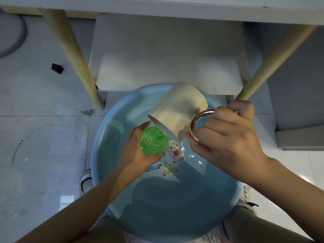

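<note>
A cream mug (178,109) with a shiny gold ring handle (196,125) hangs tilted over a blue basin (105,134), its mouth turned down and to the left. My right hand (229,135) grips the gold handle. My left hand (138,148) holds a green ribbed plastic scrubber (154,141) just below the mug's rim, touching or nearly touching it. The basin holds water, and cartoon pictures show on its bottom.
The basin stands on a pale tiled floor under a white table with two wooden legs (73,55). A white step-like shelf (166,53) lies behind the basin. A small black object (57,68) lies on the floor at left. Shoes (85,181) flank the basin.
</note>
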The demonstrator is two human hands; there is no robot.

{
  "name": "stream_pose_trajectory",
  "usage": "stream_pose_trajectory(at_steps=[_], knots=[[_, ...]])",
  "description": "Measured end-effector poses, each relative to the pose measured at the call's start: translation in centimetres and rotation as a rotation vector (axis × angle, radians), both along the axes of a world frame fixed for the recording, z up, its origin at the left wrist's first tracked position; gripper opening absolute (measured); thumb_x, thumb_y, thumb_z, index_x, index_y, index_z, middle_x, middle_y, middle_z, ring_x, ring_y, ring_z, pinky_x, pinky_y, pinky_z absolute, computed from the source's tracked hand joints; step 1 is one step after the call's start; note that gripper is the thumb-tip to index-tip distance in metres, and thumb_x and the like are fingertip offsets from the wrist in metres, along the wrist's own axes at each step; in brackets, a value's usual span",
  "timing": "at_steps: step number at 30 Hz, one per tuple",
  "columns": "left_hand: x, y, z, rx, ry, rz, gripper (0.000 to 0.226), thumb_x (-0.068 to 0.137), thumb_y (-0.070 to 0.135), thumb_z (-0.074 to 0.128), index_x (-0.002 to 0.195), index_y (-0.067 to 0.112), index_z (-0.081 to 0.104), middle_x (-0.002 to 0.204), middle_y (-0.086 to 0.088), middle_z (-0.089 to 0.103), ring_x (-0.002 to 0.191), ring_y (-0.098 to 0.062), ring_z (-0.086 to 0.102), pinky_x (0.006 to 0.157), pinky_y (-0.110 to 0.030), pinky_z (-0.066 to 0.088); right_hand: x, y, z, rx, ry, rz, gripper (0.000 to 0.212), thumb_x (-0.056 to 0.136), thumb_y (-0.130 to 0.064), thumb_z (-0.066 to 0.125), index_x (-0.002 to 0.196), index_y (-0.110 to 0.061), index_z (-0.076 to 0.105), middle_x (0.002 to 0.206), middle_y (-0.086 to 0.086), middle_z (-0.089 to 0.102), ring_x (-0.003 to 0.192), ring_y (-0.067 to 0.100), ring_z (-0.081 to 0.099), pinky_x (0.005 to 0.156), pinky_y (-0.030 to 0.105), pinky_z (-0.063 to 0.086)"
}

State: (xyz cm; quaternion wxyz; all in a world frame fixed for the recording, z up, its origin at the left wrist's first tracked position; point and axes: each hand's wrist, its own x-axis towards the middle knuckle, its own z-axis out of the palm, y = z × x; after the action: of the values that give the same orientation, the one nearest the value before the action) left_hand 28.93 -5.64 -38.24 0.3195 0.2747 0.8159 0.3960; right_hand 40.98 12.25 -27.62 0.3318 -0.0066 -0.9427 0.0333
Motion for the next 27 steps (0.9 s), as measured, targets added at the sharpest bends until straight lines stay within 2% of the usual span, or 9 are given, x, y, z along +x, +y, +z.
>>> stream_pose_trajectory(at_steps=[2, 5, 8, 10, 12, 17, 19, 23, 27], knots=[[-0.1, 0.1, -0.2, -0.009, 0.007, -0.006, 0.081, 0.06, 0.032, 0.087, 0.129, 0.019, 0.047, 0.119, 0.002, 0.051, 0.106, -0.006, 0.054, 0.089, -0.02, 0.045, 0.1, 0.0, 0.0, -0.042, -0.003, -0.05, 0.037, 0.085, -0.019, 0.067, 0.053, -0.014, 0.05, 0.052, -0.004, 0.048, 0.062, 0.017, 0.04, 0.073, 0.032, 0.029], [-0.2, 0.0, -0.3, 0.007, -0.031, 0.022, 0.086, 0.055, 0.033, 0.086, 0.132, 0.024, 0.046, 0.123, 0.002, 0.052, 0.111, -0.002, 0.053, 0.097, -0.027, 0.046, 0.3, 0.0, 0.0, -0.278, -0.054, -0.179, 0.036, 0.085, -0.025, 0.062, 0.053, -0.013, 0.053, 0.051, -0.005, 0.053, 0.059, 0.013, 0.039, 0.072, 0.032, 0.031], [0.0, -0.2, 0.0, 0.002, 0.001, 0.061, 0.085, 0.057, 0.02, 0.088, 0.131, 0.021, 0.046, 0.123, 0.004, 0.042, 0.108, 0.02, 0.04, 0.094, -0.004, 0.035, 0.2, 0.1, -0.5, -0.459, -0.113, -0.324, 0.036, 0.084, -0.034, 0.055, 0.053, -0.018, 0.044, 0.046, -0.012, 0.034, 0.051, 0.012, 0.029, 0.065, 0.03, 0.032], [0.1, -0.3, 0.1, 0.0, 0.023, 0.085, 0.084, 0.058, 0.013, 0.088, 0.129, 0.022, 0.045, 0.121, 0.005, 0.037, 0.104, 0.025, 0.037, 0.086, 0.004, 0.03, 0.1, 0.3, -1.5, -0.488, -0.14, -0.364, 0.034, 0.084, -0.035, 0.054, 0.057, -0.023, 0.037, 0.045, -0.016, 0.023, 0.043, 0.008, 0.023, 0.065, 0.028, 0.029], [0.0, -0.4, 0.1, -0.01, 0.019, 0.115, 0.084, 0.059, 0.013, 0.088, 0.129, 0.025, 0.044, 0.121, 0.007, 0.035, 0.101, 0.02, 0.041, 0.082, 0.004, 0.032, 0.1, 0.7, -3.0, -0.451, -0.192, -0.405, 0.033, 0.085, -0.037, 0.052, 0.058, -0.023, 0.039, 0.044, -0.016, 0.023, 0.04, 0.005, 0.025, 0.064, 0.028, 0.031], [-0.1, -0.6, 0.6, 0.015, 0.021, 0.187, 0.082, 0.058, 0.009, 0.087, 0.122, 0.033, 0.041, 0.123, 0.006, 0.035, 0.103, 0.003, 0.047, 0.079, 0.004, 0.033, 0.7, 1.3, -7.5, -0.102, -0.374, -0.438, 0.027, 0.077, -0.025, 0.061, 0.053, -0.016, 0.054, 0.041, -0.002, 0.049, 0.043, 0.025, 0.05, 0.066, 0.033, 0.028], [-0.2, -0.8, 0.6, 0.02, 0.031, 0.206, 0.081, 0.058, 0.014, 0.088, 0.121, 0.033, 0.041, 0.125, 0.004, 0.039, 0.104, -0.003, 0.049, 0.085, -0.002, 0.036, 0.5, 1.0, -8.7, -0.006, -0.48, -0.409, 0.024, 0.067, -0.018, 0.07, 0.05, -0.016, 0.053, 0.04, 0.0, 0.049, 0.044, 0.024, 0.048, 0.064, 0.033, 0.026], [-0.4, -1.1, 0.4, 0.002, -0.004, 0.259, 0.079, 0.052, 0.034, 0.082, 0.122, 0.034, 0.044, 0.122, 0.004, 0.05, 0.111, -0.015, 0.052, 0.095, -0.038, 0.047, -0.4, -0.1, -10.2, 0.12, -0.664, -0.314, 0.033, 0.041, -0.007, 0.079, 0.045, -0.016, 0.047, 0.038, 0.001, 0.043, 0.041, 0.021, 0.044, 0.061, 0.031, 0.021], [-0.5, -1.0, 0.7, 0.012, 0.009, 0.291, 0.078, 0.052, 0.034, 0.081, 0.122, 0.03, 0.047, 0.117, 0.005, 0.052, 0.111, -0.017, 0.051, 0.095, -0.043, 0.046, -0.4, -1.1, -11.5, 0.055, -0.733, -0.102, 0.035, 0.038, -0.011, 0.083, 0.051, -0.017, 0.051, 0.04, -0.001, 0.046, 0.043, 0.021, 0.048, 0.064, 0.03, 0.023]])
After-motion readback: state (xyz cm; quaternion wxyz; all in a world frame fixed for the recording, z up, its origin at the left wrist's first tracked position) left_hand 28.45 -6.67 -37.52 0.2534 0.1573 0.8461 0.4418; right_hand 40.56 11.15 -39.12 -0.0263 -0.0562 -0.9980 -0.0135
